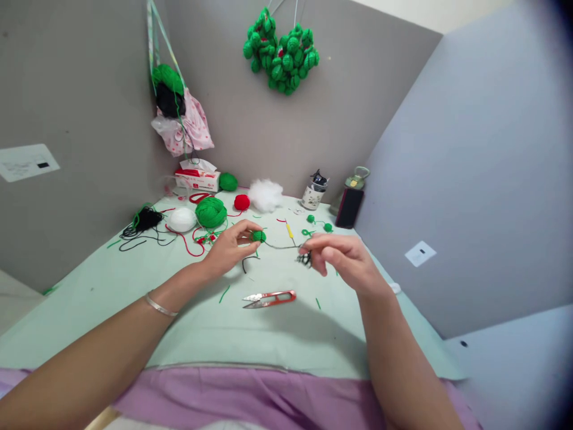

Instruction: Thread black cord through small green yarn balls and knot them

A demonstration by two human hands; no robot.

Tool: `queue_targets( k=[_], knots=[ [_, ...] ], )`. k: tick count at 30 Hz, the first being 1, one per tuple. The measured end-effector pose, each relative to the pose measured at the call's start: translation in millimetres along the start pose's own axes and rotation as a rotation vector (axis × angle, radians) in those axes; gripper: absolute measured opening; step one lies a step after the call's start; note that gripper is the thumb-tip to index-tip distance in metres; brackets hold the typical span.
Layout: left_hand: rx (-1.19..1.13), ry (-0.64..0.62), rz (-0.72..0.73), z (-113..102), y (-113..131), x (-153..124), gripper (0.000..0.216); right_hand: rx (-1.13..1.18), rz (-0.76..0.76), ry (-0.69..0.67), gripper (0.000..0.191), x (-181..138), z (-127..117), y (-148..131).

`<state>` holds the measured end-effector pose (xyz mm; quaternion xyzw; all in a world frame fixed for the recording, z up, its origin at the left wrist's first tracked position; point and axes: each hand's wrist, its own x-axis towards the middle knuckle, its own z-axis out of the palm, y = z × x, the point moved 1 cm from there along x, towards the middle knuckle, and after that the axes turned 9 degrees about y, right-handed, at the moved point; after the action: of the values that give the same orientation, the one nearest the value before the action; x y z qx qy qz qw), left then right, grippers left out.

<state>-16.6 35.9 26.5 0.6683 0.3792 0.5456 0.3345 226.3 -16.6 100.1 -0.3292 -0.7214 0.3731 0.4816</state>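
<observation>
My left hand (234,245) pinches a small green crocheted ball (258,236) between thumb and fingers. A dark strand of yarn (281,246) stretches from this ball across to my right hand (339,255), whose fingers are closed on it. Below those fingers hangs a bunched tangle of black yarn (305,259); whether a needle is among them I cannot make out. On the table beneath, a pair of red-handled thread snips (269,298) lies with its blades apart, pointing left. A yellow-handled crochet hook (289,232) rests just behind the strand.
Behind my left hand are a green yarn ball (211,212), a white ball (181,220), a red ball (242,203), stuffing (265,195) and a tissue box (197,180). A cup (314,194) and a phone (350,208) stand at back right. Small green pieces (328,227) lie near my right hand.
</observation>
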Motion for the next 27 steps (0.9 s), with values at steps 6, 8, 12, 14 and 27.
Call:
queue_targets(
  k=[6,8,12,14,27],
  knots=[
    [-0.151,0.010,-0.059,-0.7,-2.7,2.0,0.031,-0.021,0.075,-0.091,0.043,0.3,3.5,-7.0],
    [-0.118,0.022,-0.049,-2.0,-4.0,2.6,0.030,0.025,0.068,0.035,0.039,3.7,0.6,-1.7],
    [0.095,0.098,0.054,-11.4,-6.5,7.4,0.026,0.128,-0.004,0.339,0.011,7.0,-9.6,1.5],
    [0.236,0.162,0.130,-21.8,-9.4,12.5,0.026,0.199,-0.062,0.484,0.008,7.3,-18.7,-2.3],
    [0.759,0.558,-0.016,-115.6,-35.1,40.3,0.025,0.532,-0.289,1.266,0.034,-24.7,-135.7,-8.2]
  ],
)
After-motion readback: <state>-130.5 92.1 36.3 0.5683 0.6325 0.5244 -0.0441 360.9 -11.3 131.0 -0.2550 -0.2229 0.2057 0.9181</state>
